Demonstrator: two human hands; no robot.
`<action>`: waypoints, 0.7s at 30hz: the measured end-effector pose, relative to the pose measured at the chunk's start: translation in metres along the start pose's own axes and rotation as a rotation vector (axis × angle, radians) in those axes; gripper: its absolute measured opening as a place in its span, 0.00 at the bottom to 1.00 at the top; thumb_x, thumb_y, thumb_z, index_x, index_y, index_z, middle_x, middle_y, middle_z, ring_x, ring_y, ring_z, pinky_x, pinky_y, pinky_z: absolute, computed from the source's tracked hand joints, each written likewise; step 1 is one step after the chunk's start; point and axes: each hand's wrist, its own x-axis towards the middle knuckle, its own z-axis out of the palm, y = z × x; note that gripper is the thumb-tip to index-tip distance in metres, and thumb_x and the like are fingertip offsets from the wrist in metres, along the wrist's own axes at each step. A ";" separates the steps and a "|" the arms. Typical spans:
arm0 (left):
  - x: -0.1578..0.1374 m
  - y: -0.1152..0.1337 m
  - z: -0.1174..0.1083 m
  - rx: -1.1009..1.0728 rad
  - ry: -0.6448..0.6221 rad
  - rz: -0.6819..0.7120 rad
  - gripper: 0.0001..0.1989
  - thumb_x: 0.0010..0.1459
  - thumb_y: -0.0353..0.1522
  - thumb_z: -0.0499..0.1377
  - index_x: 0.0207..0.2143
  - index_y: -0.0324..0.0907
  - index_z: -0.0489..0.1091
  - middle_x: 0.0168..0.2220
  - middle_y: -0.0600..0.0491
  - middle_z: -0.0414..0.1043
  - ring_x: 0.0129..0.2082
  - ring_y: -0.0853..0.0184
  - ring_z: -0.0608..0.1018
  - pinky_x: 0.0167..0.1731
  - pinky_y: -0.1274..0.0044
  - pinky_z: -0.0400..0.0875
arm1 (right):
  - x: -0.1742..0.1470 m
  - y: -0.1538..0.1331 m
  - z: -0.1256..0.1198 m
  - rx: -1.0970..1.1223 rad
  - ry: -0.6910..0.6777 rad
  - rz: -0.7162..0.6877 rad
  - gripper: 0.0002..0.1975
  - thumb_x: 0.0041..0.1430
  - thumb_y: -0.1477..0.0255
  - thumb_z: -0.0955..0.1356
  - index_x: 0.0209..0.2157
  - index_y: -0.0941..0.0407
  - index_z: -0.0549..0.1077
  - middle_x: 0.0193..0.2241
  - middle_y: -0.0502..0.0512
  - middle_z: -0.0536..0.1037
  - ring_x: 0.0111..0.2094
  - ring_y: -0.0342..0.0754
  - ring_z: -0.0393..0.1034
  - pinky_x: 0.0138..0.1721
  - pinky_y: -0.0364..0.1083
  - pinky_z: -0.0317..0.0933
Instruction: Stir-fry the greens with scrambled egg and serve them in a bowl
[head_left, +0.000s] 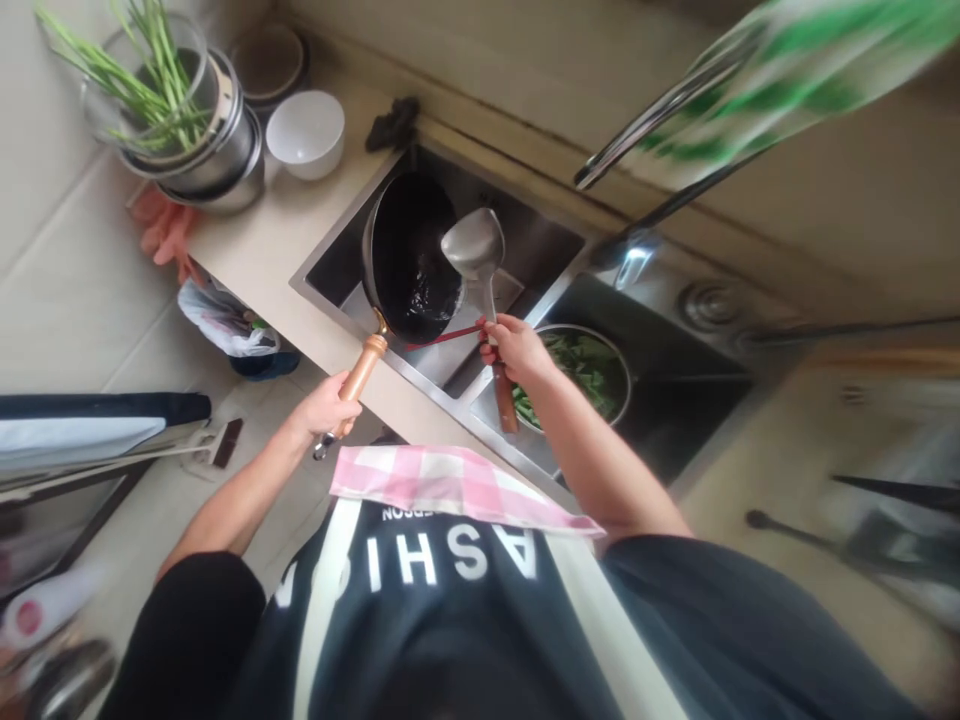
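My left hand (324, 410) is wrapped round the wooden handle of a black wok (416, 235), which is tilted on its side over the left sink basin (337, 265). A little water glistens inside the wok. My right hand (517, 348) grips a metal wok spatula (475, 245) by its neck, blade up beside the wok's rim, its wooden grip hanging below. A thin red stick-like thing (450, 337) runs from the fingers of my right hand towards the wok; its kind is unclear. Under my right forearm sits a round container of cut green vegetables (589, 375) in the right basin.
A white bowl (306, 135) and stacked metal pots (217, 165) topped with long green stalks (157, 80) stand on the left counter. A dark cloth (394, 124) lies behind the sink. The faucet (637, 262) rises between the basins. A green-and-white bag (817, 80) hangs upper right.
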 end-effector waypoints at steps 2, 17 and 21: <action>-0.007 0.018 -0.007 0.121 0.066 -0.004 0.30 0.44 0.26 0.61 0.52 0.34 0.62 0.16 0.61 0.66 0.13 0.67 0.72 0.14 0.81 0.61 | -0.003 -0.001 0.003 0.118 -0.023 0.066 0.02 0.64 0.76 0.63 0.37 0.57 0.68 0.28 0.50 0.70 0.23 0.39 0.67 0.19 0.37 0.60; -0.012 0.004 -0.009 -0.245 -0.078 0.084 0.33 0.45 0.34 0.68 0.52 0.38 0.57 0.17 0.64 0.64 0.11 0.72 0.67 0.13 0.82 0.58 | -0.021 -0.050 0.032 0.336 -0.331 0.422 0.08 0.70 0.75 0.58 0.37 0.57 0.66 0.25 0.49 0.64 0.19 0.33 0.54 0.17 0.30 0.54; -0.006 -0.033 0.017 -0.559 -0.303 0.188 0.30 0.43 0.37 0.70 0.45 0.41 0.59 0.19 0.63 0.65 0.11 0.74 0.64 0.13 0.82 0.56 | -0.032 -0.062 0.059 0.232 -0.296 0.413 0.12 0.73 0.72 0.57 0.36 0.59 0.67 0.21 0.47 0.61 0.17 0.34 0.56 0.16 0.31 0.56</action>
